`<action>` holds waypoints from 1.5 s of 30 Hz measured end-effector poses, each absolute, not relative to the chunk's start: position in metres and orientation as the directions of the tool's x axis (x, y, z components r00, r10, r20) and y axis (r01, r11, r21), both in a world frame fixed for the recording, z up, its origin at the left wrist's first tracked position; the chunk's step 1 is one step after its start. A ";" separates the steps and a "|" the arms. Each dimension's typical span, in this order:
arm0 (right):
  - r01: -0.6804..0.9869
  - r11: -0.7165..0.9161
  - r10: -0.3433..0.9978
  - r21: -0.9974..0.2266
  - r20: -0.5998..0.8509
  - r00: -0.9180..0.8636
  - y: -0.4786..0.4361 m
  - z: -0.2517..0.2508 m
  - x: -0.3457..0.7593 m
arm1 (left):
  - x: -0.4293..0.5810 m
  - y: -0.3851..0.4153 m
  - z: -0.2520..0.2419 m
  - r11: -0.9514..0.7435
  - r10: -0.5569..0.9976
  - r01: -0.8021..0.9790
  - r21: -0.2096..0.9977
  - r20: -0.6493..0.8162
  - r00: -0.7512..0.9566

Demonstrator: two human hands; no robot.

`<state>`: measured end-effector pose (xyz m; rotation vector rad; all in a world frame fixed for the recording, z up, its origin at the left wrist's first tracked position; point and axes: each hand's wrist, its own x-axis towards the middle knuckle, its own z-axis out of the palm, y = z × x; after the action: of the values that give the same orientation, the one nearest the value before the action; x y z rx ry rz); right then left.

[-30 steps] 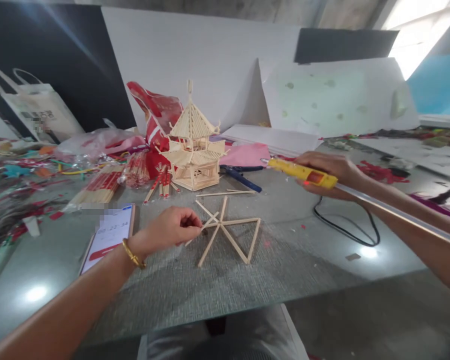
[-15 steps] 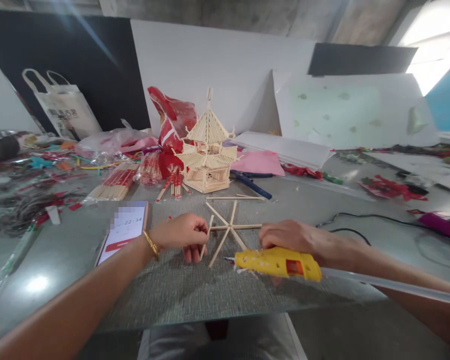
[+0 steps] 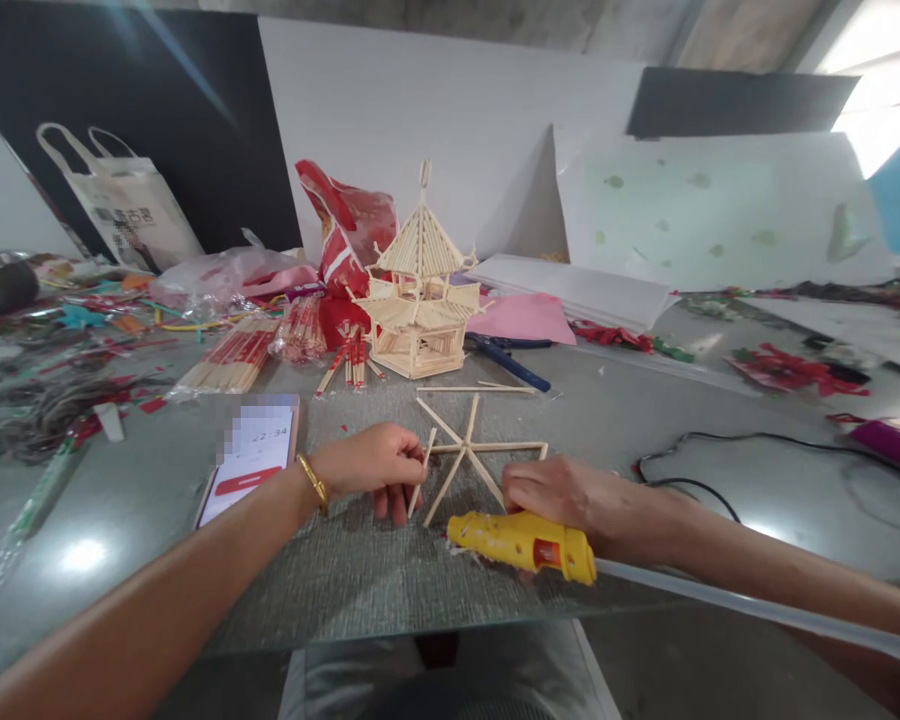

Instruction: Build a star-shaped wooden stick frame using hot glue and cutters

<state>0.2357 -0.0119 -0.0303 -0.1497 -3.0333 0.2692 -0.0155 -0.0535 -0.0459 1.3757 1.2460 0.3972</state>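
Note:
Between my hands a six-armed star of wooden sticks (image 3: 465, 446) lies flat on the grey mat (image 3: 330, 590). My left hand (image 3: 394, 468) pinches a short wooden stick (image 3: 421, 474) upright-slanted beside the star's left arm. My right hand (image 3: 547, 492) is wrapped round a yellow glue gun (image 3: 521, 543), whose nozzle end points left, below the star; a clear glue stick (image 3: 750, 608) trails from its back. A short piece of stick stands at the tip of the star's right arm. Behind the star rises a pagoda model (image 3: 420, 290) made of sticks.
Left of my hands lies a phone (image 3: 249, 465). Behind are stick bundles (image 3: 232, 355), blue-handled pliers (image 3: 514, 362), loose sticks and pink paper (image 3: 525, 318). A black cable (image 3: 720, 436) curves at the right, near a purple tool (image 3: 892, 445).
My right hand and the glue gun have moved left and slightly down, uncovering the right arm's tip. My left hand stays by the star with its stick. The view has shifted slightly.

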 end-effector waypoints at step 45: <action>0.044 0.985 0.060 -0.166 0.088 -0.994 -0.010 -0.033 0.234 | -0.013 -0.054 -0.049 0.179 0.808 0.462 0.868 -0.398 0.435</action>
<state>0.2342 -0.0104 -0.0332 -0.0796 -3.0375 0.2514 -0.0129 -0.0537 -0.0490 1.4590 1.1949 0.3526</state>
